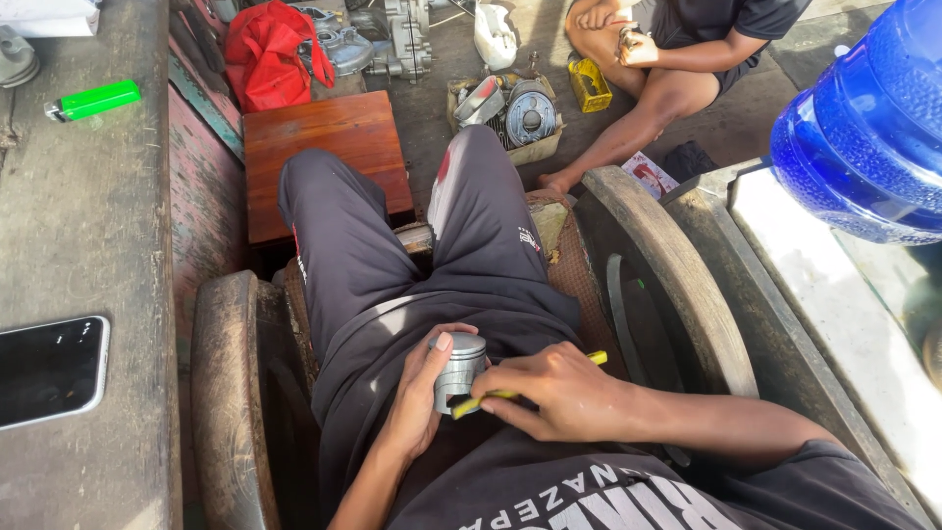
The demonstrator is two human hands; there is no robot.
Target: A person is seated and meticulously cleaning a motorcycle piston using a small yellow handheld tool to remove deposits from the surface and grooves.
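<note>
We see a phone (51,370) lying flat on the bench at far left, its rectangular screen dark, white-edged; a small red-and-white printed packet (648,174) lies on the ground beside a seated person's foot.

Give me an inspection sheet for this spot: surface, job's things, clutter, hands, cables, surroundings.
Surface: person sits in a wooden chair; the lap serves as work surface.
Job's things: grey metal piston, upright; yellow-handled tool against its side.
Clutter: phone and green lighter on the bench at left.
Hands: left hand wraps the piston; right hand grips the tool.
Cables: nothing seen.
Surroundings: wooden stool, red bag, engine parts on the floor, blue water jug, another person seated ahead.
</note>
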